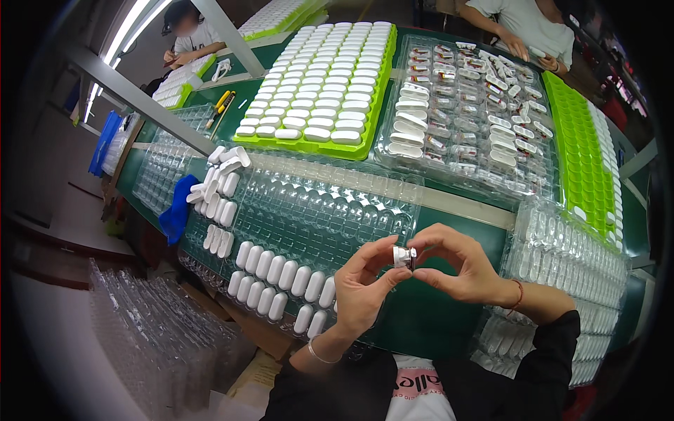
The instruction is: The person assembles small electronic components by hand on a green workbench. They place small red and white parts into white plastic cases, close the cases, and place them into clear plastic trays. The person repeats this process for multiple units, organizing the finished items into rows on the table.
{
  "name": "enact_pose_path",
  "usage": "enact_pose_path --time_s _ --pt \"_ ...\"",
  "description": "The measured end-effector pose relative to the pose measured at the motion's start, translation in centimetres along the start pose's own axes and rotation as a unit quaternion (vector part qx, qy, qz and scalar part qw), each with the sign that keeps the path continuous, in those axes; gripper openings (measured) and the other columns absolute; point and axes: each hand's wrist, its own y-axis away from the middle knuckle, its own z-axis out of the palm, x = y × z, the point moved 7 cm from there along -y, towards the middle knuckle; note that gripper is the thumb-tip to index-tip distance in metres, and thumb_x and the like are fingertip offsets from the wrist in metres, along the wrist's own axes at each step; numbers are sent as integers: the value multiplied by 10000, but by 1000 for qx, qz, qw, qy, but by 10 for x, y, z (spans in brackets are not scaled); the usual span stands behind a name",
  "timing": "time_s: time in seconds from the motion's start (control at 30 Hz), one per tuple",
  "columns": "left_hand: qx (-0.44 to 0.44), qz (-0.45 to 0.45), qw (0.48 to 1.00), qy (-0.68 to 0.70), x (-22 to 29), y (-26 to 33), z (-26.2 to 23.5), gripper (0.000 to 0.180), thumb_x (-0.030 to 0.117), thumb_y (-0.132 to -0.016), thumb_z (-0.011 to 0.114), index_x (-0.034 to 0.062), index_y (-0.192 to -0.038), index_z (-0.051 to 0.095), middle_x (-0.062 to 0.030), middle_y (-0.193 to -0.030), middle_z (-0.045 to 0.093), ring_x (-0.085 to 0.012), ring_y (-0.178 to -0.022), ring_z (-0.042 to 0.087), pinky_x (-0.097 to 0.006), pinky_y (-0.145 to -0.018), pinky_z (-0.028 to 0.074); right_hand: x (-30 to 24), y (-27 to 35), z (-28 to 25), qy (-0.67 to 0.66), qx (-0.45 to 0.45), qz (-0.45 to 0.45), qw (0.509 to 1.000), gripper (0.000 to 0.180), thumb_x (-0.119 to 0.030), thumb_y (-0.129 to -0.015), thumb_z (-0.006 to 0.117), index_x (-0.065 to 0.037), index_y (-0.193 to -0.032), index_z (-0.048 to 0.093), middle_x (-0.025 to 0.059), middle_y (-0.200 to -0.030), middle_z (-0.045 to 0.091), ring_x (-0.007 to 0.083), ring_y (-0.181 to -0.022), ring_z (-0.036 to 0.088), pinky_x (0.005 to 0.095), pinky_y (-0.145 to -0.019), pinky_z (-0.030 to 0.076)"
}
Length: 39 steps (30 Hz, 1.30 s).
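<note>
Near the front of the green table, my left hand (363, 289) and my right hand (460, 268) meet at their fingertips. Pinched between them is a small white plastic part (401, 257) with a shiny, dark strip on its right side. The left thumb and fingers grip its white end; the right thumb and fingertips close on the other end. Its exact kind is too small to make out. Left of my left hand, white oval cases (278, 272) stand in rows in a transparent plastic tray (316, 200).
Beyond lie a lime-green tray (364, 144) full of white cases and a transparent tray (393, 156) of opened cases with small parts. Loose white shells (223, 184) and a blue cloth-like item (175, 210) lie left. Transparent trays (562, 266) are stacked right. Two people work across the table.
</note>
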Motion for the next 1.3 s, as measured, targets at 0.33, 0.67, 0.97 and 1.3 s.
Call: enact_pose_path --time_s 0.33,0.67,0.97,1.3 --pt "-10 13 995 -101 5 -1 -1 303 -85 -788 732 -26 -1072 646 -100 -1060 640 -171 -988 653 -300 -883 555 6 2 -4 55 -39 18 998 257 -38 -820 737 -28 -1065 661 71 -1008 638 159 -884 624 290 -786 500" --pt "-72 64 973 -211 6 -5 0 321 -62 -745 780 -14 -1028 638 -78 -977 644 -149 -916 660 -286 -850 561 23 5 -4 27 -49 51 997 239 16 -813 714 -24 -1044 662 61 -1034 614 140 -932 613 289 -810 509" --pt "2 178 977 -116 2 16 -2 295 -29 -727 805 18 -964 635 -88 -903 657 -158 -831 641 -274 -755 500 -1 7 9 168 -29 -47 984 264 82 -701 729 -31 -930 665 80 -835 583 201 -740 549 292 -626 421" --pt "-13 142 989 -40 13 14 -14 317 -98 -745 768 -17 -1007 608 -110 -990 623 -156 -919 629 -286 -849 518 -10 -4 28 182 -30 -44 982 277 85 -756 719 -1 -1006 637 98 -887 569 176 -761 541 271 -676 433"
